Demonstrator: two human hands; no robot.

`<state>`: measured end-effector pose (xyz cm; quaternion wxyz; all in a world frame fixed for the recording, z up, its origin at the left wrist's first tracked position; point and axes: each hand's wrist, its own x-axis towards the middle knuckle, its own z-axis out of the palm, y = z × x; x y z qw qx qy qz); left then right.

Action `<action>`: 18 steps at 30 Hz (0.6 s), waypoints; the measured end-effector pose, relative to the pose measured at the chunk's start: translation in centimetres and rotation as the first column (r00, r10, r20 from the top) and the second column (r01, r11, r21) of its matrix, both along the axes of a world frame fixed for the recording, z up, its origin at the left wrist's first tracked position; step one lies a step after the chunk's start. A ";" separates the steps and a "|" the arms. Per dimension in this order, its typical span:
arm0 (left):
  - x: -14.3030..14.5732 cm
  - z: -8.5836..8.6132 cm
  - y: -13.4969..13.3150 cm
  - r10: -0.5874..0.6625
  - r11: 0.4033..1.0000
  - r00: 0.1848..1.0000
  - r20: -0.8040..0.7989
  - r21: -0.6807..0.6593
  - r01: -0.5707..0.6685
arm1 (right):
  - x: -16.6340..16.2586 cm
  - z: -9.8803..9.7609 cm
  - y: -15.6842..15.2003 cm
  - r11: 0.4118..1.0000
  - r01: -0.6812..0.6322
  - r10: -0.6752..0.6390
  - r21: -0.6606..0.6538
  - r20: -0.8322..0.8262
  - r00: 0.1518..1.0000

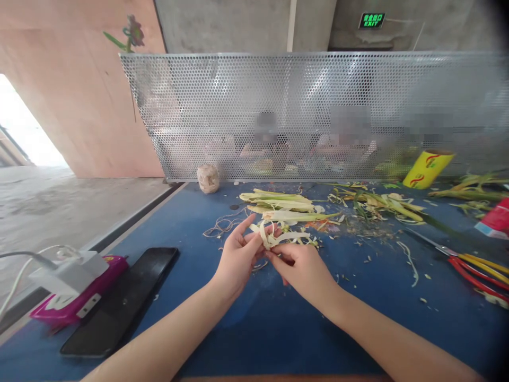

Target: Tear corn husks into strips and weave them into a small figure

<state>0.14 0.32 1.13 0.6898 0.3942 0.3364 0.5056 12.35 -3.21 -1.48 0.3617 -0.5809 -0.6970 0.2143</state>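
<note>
Pale corn husk strips [294, 235], bent into a small loop, are held over the blue table between my two hands. My left hand [234, 259] pinches them from the left with thumb and fingers, its index finger pointing up. From the right, my right hand [305, 268] grips the lower part of the strips between thumb and fingertips. The fingers partly hide how the strips are joined. Just beyond my hands lies a stack of light green husks [278, 200]. A loose coil of thin string [225, 225] rests left of them.
On the left lie a black phone [123, 302] and a magenta power strip [87, 297] with a white charger [69, 273]. To the right are red-and-yellow-handled scissors [473, 268], husk scraps [385, 204] and a yellow roll [427, 168]. A perforated metal screen [238, 95] stands behind; people sit beyond it.
</note>
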 end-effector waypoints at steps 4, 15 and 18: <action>0.2 0.0 -0.1 -0.008 1.000 1.000 0.028 0.005 0.008 | -0.2 0.0 -0.1 0.997 0.041 -0.041 0.064 0.000 0.999; -0.9 0.4 1.3 0.120 0.992 0.973 0.199 -0.052 -0.112 | 0.1 -0.3 -0.5 0.998 -0.036 0.031 0.053 0.097 0.995; -1.2 0.5 1.9 0.177 0.984 0.959 0.223 -0.076 -0.164 | 0.8 -0.1 -0.7 0.998 -0.042 0.037 0.035 0.138 0.990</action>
